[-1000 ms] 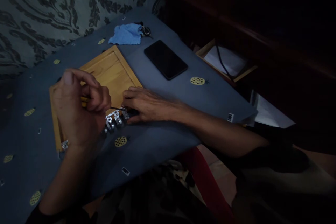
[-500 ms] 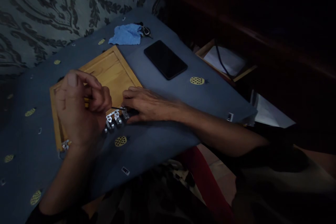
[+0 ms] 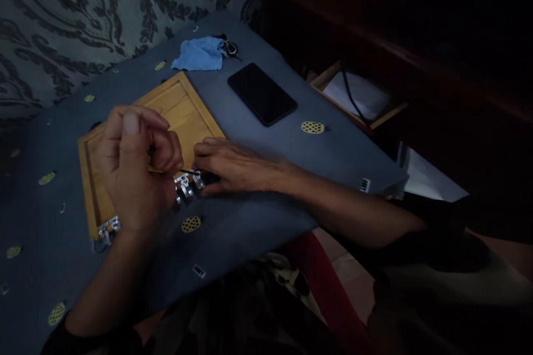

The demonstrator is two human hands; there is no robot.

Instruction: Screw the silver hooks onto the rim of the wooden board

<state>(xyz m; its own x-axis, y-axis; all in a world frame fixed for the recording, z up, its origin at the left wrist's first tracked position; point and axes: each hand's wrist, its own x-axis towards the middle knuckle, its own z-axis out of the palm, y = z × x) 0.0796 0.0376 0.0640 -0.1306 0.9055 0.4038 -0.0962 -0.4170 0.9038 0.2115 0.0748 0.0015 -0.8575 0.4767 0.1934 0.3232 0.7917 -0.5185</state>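
Note:
My left hand point(image 3: 135, 169) is closed in a pinch round a thin yellow-handled tool point(image 3: 183, 171), whose dark tip points right at a row of small metal parts point(image 3: 186, 184) on the front edge of a wooden tray point(image 3: 183, 108). Resting palm-down on the blue cloth, my right hand point(image 3: 233, 165) has its fingertips pressed against the right end of that metal row. Another small metal piece point(image 3: 109, 227) sits at the tray's near-left corner.
A black phone point(image 3: 261, 94) lies beyond the tray, with a blue rag point(image 3: 200, 54) and keys point(image 3: 231, 48) farther back. The table cloth point(image 3: 291, 150) carries yellow pineapple prints. The table edge drops off at the right, beside dark furniture and an open drawer point(image 3: 358, 97).
My left hand has shifted slightly right and up with the tool, uncovering more of the metal piece at the tray's near-left corner. The right hand has stayed put.

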